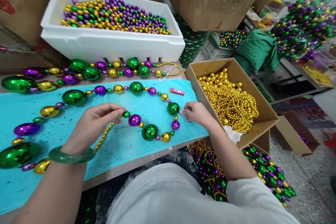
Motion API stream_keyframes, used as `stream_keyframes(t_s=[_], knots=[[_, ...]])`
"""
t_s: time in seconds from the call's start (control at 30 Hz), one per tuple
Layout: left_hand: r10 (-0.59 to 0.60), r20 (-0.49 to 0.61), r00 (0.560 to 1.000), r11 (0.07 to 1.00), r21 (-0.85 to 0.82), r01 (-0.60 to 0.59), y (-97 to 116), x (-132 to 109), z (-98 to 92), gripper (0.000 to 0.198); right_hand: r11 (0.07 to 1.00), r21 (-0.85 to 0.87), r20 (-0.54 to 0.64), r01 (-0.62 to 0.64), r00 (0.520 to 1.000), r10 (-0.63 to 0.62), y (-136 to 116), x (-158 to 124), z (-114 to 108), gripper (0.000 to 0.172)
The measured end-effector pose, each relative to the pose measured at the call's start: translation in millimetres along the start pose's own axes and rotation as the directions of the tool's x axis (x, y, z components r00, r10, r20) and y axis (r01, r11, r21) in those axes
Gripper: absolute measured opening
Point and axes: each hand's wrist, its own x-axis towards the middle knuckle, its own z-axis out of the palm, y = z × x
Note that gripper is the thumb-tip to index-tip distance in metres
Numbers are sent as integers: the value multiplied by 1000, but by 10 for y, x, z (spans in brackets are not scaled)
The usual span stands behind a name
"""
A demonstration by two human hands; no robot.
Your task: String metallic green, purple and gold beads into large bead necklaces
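Two hands are held apart above a strand of beads (149, 132), which is laid on a blue cloth (149, 106) in a curve running from nine o'clock over twelve to three and back inward. The strand is pinched beside a small green bead by the left hand (95, 122), from which fine gold beads (104, 137) hang toward seven o'clock. At three o'clock, what looks like a small tool (184, 113) is gripped by the right hand (198, 112). Large and small beads are already threaded along the visible curve; no joined ends can be made out, so closing seems left undone. Another strand (90, 73) is laid at twelve o'clock, before a foam box (112, 44).
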Motion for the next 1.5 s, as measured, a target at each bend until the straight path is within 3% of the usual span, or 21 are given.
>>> stream_keyframes(t_s=[0.13,0.27,0.33,0.4,0.5,0.6,0.7,0.77,0.87,0.93,1.17,1.33,1.5], knots=[[-3,-17,1000,1000,-14,3,-6,48,85,27,986,-159,-70,-44,997,33,-18,-197,343,23],[3,8,1000,999,-48,-2,23,57,164,26,982,-184,-20,-52,999,49,122,-193,436,26],[7,27,1000,997,-78,-5,29,59,173,25,997,-71,-24,-11,1000,9,283,-171,441,20],[10,33,999,994,-106,-6,21,61,167,24,987,162,-107,6,994,11,436,-168,435,12],[8,54,999,991,-133,-1,-5,64,155,22,792,604,-313,92,941,130,511,-218,387,13],[10,80,997,990,-139,1,-20,65,158,21,586,784,-369,204,913,176,330,-296,297,17],[17,86,996,988,-153,-4,-11,63,174,21,539,817,-288,203,955,76,-18,-336,226,17],[15,92,996,988,-156,0,-3,63,186,21,533,821,-202,204,977,-62,-266,-322,226,16],[9,105,994,987,-158,8,-3,62,196,21,508,830,-92,232,954,-284,-581,-242,301,13],[14,107,994,986,-167,4,-10,58,199,21,500,833,-43,235,930,-364,-734,-167,377,16],[19,114,993,982,-188,3,-29,34,199,24,489,845,-42,218,937,-346,-916,46,596,22],[10,124,992,982,-187,14,-25,35,206,25,584,766,-77,269,940,-332,-892,109,646,34],[-8,157,988,982,-186,37,-5,31,213,28,570,799,58,189,921,-386,-943,131,634,37]])
